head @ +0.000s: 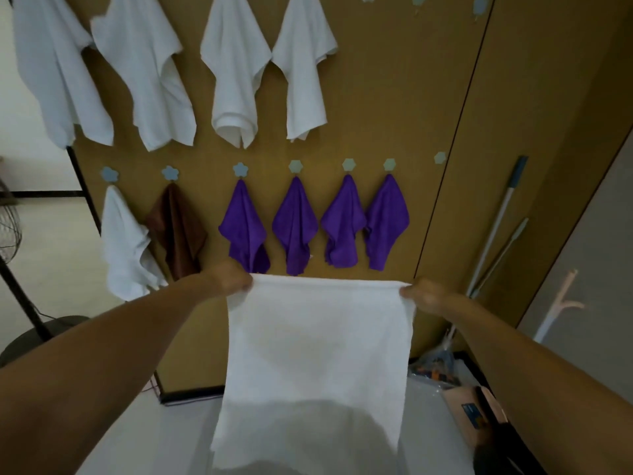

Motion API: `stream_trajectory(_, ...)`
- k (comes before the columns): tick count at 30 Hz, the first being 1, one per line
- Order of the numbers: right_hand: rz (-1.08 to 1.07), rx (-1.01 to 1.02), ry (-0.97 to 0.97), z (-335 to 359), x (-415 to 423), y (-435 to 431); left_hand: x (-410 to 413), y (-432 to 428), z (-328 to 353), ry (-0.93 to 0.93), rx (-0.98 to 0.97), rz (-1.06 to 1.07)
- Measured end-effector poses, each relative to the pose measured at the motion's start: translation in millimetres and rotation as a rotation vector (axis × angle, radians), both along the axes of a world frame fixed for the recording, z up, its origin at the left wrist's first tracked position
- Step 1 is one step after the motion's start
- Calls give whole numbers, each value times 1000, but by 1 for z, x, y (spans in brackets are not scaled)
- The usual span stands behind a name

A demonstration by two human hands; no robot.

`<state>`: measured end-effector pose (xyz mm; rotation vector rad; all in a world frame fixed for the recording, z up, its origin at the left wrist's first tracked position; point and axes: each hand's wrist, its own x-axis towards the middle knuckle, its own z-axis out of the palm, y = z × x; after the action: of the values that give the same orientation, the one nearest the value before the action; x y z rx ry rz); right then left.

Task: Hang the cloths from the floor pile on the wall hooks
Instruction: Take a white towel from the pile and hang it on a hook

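Note:
A white cloth hangs spread flat in front of me. My left hand pinches its top left corner and my right hand pinches its top right corner. Behind it, on the brown wall board, several purple cloths, a brown cloth and a white cloth hang from the lower row of flower-shaped hooks. Several larger white cloths hang from the upper row. One bare hook sits at the right end of the lower row. More bare hooks show at the top right. The floor pile is hidden.
Mop handles lean against the wall at the right, beside a pale pink coat stand. Boxes and bags lie on the floor at lower right. A fan with a round base stands at the left.

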<state>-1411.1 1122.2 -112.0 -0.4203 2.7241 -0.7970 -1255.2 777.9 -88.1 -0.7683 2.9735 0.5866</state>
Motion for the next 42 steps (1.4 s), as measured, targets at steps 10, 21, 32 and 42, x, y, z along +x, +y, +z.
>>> stream_trajectory(10,30,-525,188,27,-6,8,3,-1,31,329,-244,-164)
stream_trajectory(21,-185,-610,473,96,-49,1,-49,53,97,913,410,147)
stream_trajectory(32,121,-566,340,127,-84,17,-97,72,132,536,484,-269)
stream_trajectory(42,146,-706,575,160,-133,-42,-186,69,145,785,680,-121)
